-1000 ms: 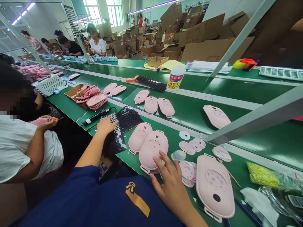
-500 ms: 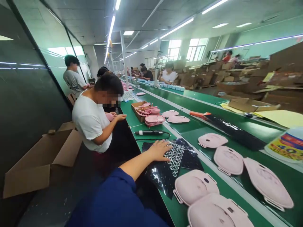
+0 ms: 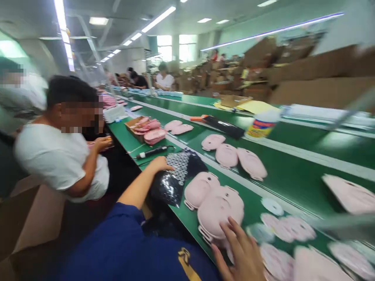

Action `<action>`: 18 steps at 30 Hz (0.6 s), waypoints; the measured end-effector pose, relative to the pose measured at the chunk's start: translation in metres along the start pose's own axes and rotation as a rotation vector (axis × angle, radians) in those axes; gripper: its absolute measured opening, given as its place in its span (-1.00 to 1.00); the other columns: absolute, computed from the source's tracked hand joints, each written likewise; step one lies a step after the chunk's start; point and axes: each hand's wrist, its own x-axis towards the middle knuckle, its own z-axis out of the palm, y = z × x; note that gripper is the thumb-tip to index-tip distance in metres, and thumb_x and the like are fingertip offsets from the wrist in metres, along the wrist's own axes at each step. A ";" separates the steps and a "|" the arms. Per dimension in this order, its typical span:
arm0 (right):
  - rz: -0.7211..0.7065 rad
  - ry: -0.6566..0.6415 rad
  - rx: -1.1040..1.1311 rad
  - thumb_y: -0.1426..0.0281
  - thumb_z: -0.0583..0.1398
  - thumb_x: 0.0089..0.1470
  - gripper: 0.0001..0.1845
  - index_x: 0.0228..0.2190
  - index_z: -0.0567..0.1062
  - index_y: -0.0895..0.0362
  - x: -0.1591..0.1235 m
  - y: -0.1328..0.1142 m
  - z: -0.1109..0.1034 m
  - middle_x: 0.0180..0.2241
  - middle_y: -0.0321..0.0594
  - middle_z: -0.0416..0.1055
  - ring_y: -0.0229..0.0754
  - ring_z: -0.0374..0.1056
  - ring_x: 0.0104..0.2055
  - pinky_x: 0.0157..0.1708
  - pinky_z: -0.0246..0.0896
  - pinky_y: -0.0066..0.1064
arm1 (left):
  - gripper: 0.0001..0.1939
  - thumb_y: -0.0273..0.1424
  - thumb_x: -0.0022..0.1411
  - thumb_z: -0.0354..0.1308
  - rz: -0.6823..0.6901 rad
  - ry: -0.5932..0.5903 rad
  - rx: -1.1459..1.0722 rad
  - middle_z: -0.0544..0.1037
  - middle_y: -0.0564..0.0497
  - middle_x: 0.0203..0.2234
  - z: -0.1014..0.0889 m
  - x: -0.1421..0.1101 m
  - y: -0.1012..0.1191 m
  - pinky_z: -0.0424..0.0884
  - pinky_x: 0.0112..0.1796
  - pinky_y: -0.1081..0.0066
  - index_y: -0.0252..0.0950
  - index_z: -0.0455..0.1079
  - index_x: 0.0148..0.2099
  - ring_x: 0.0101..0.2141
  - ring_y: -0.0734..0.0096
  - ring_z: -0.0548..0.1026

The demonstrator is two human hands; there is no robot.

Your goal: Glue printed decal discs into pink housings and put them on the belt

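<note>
My left hand (image 3: 163, 164) lies on a black glossy sheet (image 3: 170, 187) that carries rows of white rings (image 3: 179, 166); its fingers stretch over the sheet and are slightly blurred. My right hand (image 3: 241, 253) is at the bottom of the view, fingers spread. Its fingertips are over the lower edge of a pale pink plastic shell (image 3: 219, 208); whether they touch it I cannot tell. A second pink shell (image 3: 201, 187) lies partly under that one.
Round printed stickers (image 3: 293, 228) and a white disc (image 3: 272, 206) lie right of my right hand. More pink shells (image 3: 227, 155) rest on the green belt. An electric screwdriver (image 3: 152, 151), a box of pink parts (image 3: 134, 127) and a labelled tub (image 3: 262, 125) stand beyond. A co-worker (image 3: 58, 156) sits at left.
The view has swung right and shows more of the belt on that side. My right hand has come into view at the bottom. My left hand remains on the black sheet.
</note>
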 end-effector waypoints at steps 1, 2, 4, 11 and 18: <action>0.023 -0.004 -0.015 0.29 0.13 0.29 -0.33 0.37 0.13 0.02 0.002 -0.006 -0.004 0.18 0.11 0.43 0.21 0.49 0.09 -0.02 0.42 0.19 | -0.64 -0.16 0.39 0.22 0.035 -0.016 -0.005 0.55 -0.12 0.00 -0.006 0.007 -0.003 0.53 -0.02 0.08 -0.31 0.47 0.07 -0.04 0.13 0.55; 0.058 -0.017 -0.024 0.28 0.11 0.30 -0.40 0.32 0.18 0.05 0.005 -0.012 -0.007 0.19 0.11 0.42 0.19 0.46 0.13 0.02 0.40 0.19 | -0.63 -0.17 0.38 0.23 0.063 -0.024 -0.012 0.54 -0.10 -0.01 -0.011 0.015 -0.006 0.54 -0.03 0.09 -0.33 0.46 0.06 -0.04 0.10 0.55; 0.129 -0.021 -0.033 0.29 0.09 0.32 -0.50 0.24 0.26 0.07 0.010 -0.020 -0.010 0.20 0.11 0.40 0.17 0.43 0.17 0.07 0.35 0.20 | -0.61 -0.17 0.37 0.24 0.082 -0.018 -0.019 0.54 -0.09 -0.02 -0.017 0.033 -0.012 0.55 -0.05 0.08 -0.36 0.46 0.07 -0.05 0.08 0.55; 0.219 -0.056 0.020 0.37 0.12 0.28 -0.51 0.21 0.29 0.04 0.018 -0.028 -0.014 0.26 0.07 0.35 0.09 0.36 0.25 0.21 0.22 0.16 | -0.58 -0.16 0.38 0.23 -0.023 -0.032 -0.006 0.51 -0.15 0.06 0.005 0.056 -0.007 0.52 0.01 0.02 -0.33 0.42 0.14 0.01 0.07 0.53; 0.246 -0.077 0.047 0.43 0.13 0.23 -0.49 0.20 0.31 0.06 0.023 -0.028 -0.015 0.26 0.08 0.35 0.09 0.33 0.27 0.22 0.22 0.19 | -0.54 -0.13 0.35 0.25 -0.054 -0.013 0.003 0.47 -0.20 0.14 0.018 0.063 0.007 0.38 0.14 -0.11 -0.33 0.42 0.14 0.13 0.01 0.45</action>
